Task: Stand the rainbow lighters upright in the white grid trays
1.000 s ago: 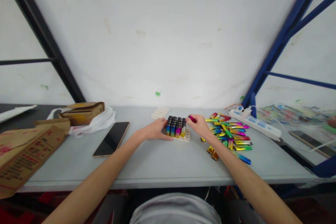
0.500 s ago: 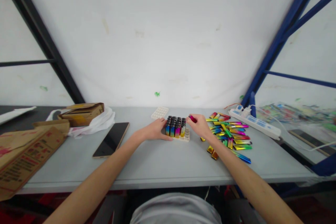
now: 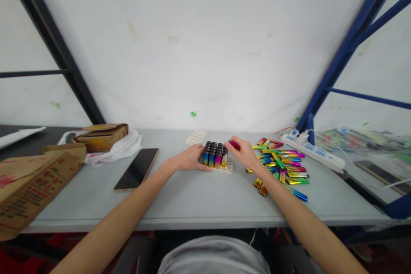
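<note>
On the grey table, a white tray with rows of holes (image 3: 227, 171) holds several upright lighters (image 3: 211, 159) with shiny rainbow bodies and black tops. Its right-hand holes are partly bare. My left hand (image 3: 190, 158) steadies the tray's left side, thumb along the front edge and fingers behind. A shiny dark-pink lighter (image 3: 234, 144) is pinched in my right hand (image 3: 244, 153), tilted just above the tray's right rear; its lower end is hidden. Right of the tray lies a loose pile of metallic coloured lighters (image 3: 282, 163), partly covered by my right forearm.
Behind the tray lies another white holed tray (image 3: 196, 137). A phone (image 3: 137, 169) rests to the left, with a white plastic bag (image 3: 130, 147), a small cardboard box (image 3: 102, 138) and a larger carton (image 3: 38, 188) beyond it. On the right is a power strip (image 3: 316, 152) with cables.
My right hand has moved slightly, bringing the pink lighter a little closer to the tray's right rear. The left hand keeps its place, and the view has shifted slightly.
</note>
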A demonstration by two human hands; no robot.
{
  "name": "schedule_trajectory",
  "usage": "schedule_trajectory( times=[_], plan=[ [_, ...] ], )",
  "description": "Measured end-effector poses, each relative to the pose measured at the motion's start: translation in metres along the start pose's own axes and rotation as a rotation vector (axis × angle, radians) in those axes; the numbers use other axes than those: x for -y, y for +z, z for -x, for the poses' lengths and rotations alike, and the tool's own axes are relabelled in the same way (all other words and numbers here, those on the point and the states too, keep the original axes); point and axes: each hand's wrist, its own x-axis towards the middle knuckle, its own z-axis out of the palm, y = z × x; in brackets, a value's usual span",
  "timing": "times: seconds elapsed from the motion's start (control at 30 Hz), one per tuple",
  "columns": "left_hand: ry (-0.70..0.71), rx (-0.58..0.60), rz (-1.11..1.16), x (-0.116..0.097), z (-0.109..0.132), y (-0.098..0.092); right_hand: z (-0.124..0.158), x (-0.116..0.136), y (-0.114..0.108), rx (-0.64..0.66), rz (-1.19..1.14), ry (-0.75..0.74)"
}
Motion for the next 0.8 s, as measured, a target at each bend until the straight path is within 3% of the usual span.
schedule_trajectory(
  times=[0.17,0.47,0.67,0.8],
  plan=[
    [-0.021,-0.004,0.001,0.002,-0.001,0.002,0.001,0.002,-0.009,0.037,-0.029,-0.031],
    [0.003,-0.006,0.015,0.004,0.0,0.002,0.002,0.015,-0.026,0.012,-0.057,-0.249],
    [0.009,-0.016,0.035,0.003,0.0,0.002,0.006,0.007,-0.018,0.192,-0.066,-0.14],
    [0.007,-0.018,0.036,0.004,0.0,0.003,0.008,0.003,-0.012,0.249,-0.051,-0.145]
  ],
)
